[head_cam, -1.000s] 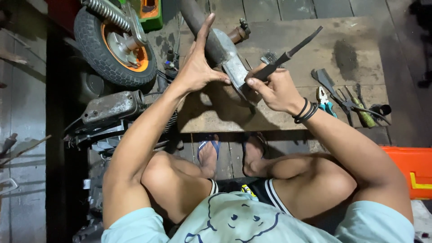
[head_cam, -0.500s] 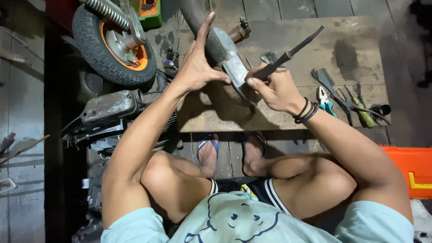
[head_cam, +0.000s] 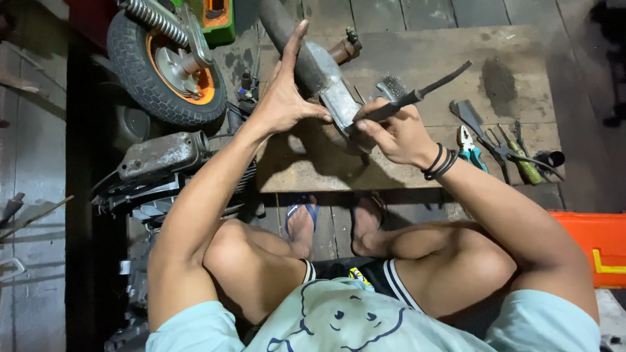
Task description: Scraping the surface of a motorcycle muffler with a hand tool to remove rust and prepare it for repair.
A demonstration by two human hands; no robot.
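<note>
I squat over a worn wooden board (head_cam: 417, 52). My left hand (head_cam: 282, 98) presses flat, fingers spread, against a dark metal exhaust pipe (head_cam: 312, 65) that lies slanted across the board's left end. My right hand (head_cam: 395, 133) is closed round the handle of a long dark file-like tool (head_cam: 417, 96), whose lower end meets the pipe's shiny grey part. Black bands circle my right wrist. A wire brush head (head_cam: 391, 85) lies just behind the tool.
A small motorbike wheel with an orange rim (head_cam: 166, 65) and a spring shock stands at the upper left; engine parts (head_cam: 160, 156) lie below it. Pliers with teal grips (head_cam: 468, 148) and several other tools rest at the board's right. An orange box (head_cam: 600, 244) is at right.
</note>
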